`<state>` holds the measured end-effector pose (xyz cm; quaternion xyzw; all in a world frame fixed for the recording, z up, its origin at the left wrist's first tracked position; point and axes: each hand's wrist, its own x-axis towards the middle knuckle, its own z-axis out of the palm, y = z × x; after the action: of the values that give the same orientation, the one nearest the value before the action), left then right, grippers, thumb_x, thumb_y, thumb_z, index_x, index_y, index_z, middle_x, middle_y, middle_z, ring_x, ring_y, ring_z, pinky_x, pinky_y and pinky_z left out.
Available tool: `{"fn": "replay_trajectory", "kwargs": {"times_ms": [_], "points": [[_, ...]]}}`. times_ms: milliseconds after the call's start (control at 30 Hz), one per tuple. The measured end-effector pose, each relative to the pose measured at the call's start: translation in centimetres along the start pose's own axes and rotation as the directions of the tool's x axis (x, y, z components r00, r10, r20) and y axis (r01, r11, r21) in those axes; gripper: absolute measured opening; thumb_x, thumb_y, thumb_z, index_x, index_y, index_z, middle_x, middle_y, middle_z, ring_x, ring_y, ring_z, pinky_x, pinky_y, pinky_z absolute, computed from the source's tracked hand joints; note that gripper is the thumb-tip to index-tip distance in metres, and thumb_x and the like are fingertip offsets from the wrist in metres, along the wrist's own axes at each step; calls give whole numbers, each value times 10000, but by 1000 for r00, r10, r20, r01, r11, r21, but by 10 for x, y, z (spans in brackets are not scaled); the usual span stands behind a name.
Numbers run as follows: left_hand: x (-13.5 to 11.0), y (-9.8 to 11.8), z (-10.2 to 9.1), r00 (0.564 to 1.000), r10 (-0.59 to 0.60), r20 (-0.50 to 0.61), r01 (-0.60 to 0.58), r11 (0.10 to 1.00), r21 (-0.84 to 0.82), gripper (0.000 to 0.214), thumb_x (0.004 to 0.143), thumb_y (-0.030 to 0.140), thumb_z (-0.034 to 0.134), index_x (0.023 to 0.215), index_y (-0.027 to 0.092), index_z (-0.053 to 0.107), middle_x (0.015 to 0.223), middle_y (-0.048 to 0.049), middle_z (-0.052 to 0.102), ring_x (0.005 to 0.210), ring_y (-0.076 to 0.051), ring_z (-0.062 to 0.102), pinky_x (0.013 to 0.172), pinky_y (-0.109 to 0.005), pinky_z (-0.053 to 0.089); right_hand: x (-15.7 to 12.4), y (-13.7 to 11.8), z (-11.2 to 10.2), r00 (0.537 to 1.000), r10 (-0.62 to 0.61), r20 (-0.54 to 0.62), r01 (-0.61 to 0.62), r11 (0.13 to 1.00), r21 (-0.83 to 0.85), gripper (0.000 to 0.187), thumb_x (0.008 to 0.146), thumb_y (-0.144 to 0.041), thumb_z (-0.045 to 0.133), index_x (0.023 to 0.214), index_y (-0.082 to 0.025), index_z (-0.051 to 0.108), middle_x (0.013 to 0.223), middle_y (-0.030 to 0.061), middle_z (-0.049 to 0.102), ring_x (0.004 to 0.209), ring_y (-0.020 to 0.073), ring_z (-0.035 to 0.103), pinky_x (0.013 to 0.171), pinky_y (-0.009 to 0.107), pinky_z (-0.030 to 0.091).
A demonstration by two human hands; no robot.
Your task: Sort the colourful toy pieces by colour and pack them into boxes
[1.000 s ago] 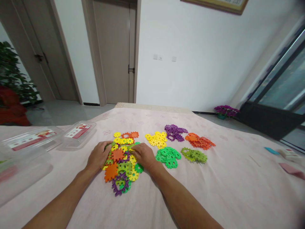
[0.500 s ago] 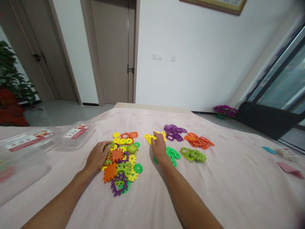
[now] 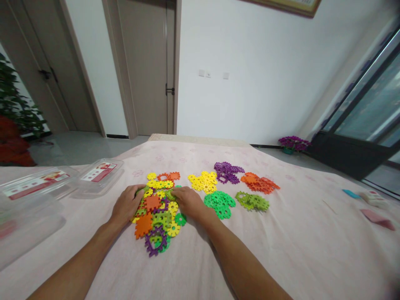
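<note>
A mixed pile of plastic interlocking pieces (image 3: 156, 216) in orange, yellow, purple and green lies on the pink cloth. My left hand (image 3: 126, 205) rests against the pile's left edge, fingers loosely spread on the pieces. My right hand (image 3: 187, 202) reaches into the pile's upper right side, fingertips drawn together on a piece I cannot make out. To the right lie sorted heaps: yellow (image 3: 203, 182), purple (image 3: 227, 171), orange (image 3: 259, 183), green (image 3: 219, 202) and lime (image 3: 252, 201).
Two clear plastic boxes (image 3: 98, 175) (image 3: 31, 187) with red labels sit at the left on the cloth-covered surface (image 3: 281, 250). A few small items (image 3: 373, 199) lie at the far right. Doors and a white wall stand beyond.
My right hand went out to the yellow heap and has come back to the mixed pile's right side. My left hand stayed on the pile's left edge.
</note>
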<state>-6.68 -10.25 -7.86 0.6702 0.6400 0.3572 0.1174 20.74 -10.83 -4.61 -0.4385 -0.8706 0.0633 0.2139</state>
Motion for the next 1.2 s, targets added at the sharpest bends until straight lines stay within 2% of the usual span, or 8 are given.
{"fn": "replay_trajectory", "kwargs": {"times_ms": [133,267,433,600,733,900,1100,1200], "points": [[0,-1,0,1000,-7,-1,7,1000,-4,474,941,501,401,1186,214,687,1246,-92,688,1201,-261,609,1096,-409,428,-1,-1,1,999,-28,39,31,996,-89,175,977,-224,534,972,-257,706,1014,45,745,966,216,645,839,301,463],[1,-2,1,1000,-6,16,6,1000,-6,486,942,500,396,1199,205,684,1262,-101,678,1206,-268,601,1094,-418,427,-2,-4,-1,999,38,26,-33,986,-161,217,991,-235,511,1108,-254,693,1021,64,749,940,220,663,834,306,467],[1,-5,1,999,-4,37,4,1000,-2,509,940,519,398,1216,195,676,1275,-115,669,1215,-281,586,1102,-438,413,0,2,-12,964,217,-156,-217,976,16,308,1036,-247,435,1243,-246,663,1163,62,744,1056,202,674,920,297,485],[3,-9,1,999,18,45,-18,1000,-3,525,940,531,392,1223,198,683,1279,-109,681,1230,-284,585,1110,-439,412,4,29,-51,882,378,-282,-360,926,115,339,1010,-202,457,1280,-207,663,1211,66,740,1094,193,677,960,294,477],[5,-11,2,999,29,27,-29,1000,4,521,924,531,412,1201,199,703,1267,-102,699,1222,-288,602,1098,-429,435,-10,61,-99,858,475,-194,-474,879,53,318,970,-171,476,1113,-190,759,1127,70,769,1033,202,696,895,275,482],[7,-15,3,998,34,46,-34,999,8,525,923,538,411,1205,205,703,1268,-90,704,1219,-279,606,1096,-416,442,-48,97,-148,727,676,-120,-687,714,-137,348,954,-200,451,1057,-186,783,1134,95,764,1050,211,691,863,252,463],[6,-15,3,999,20,44,-20,1000,4,539,926,540,397,1217,197,695,1272,-92,691,1219,-281,600,1092,-424,441,-86,114,-177,448,876,-177,-889,415,-197,381,924,-223,447,1119,-148,765,1211,179,724,1123,272,680,877,311,478],[5,-11,2,999,13,32,-14,1000,12,543,918,543,395,1205,197,700,1257,-96,693,1208,-288,606,1091,-432,440,-86,108,-183,394,899,-191,-914,362,-183,378,929,-268,452,1132,-173,757,1203,167,725,1093,277,688,847,330,489]]}}
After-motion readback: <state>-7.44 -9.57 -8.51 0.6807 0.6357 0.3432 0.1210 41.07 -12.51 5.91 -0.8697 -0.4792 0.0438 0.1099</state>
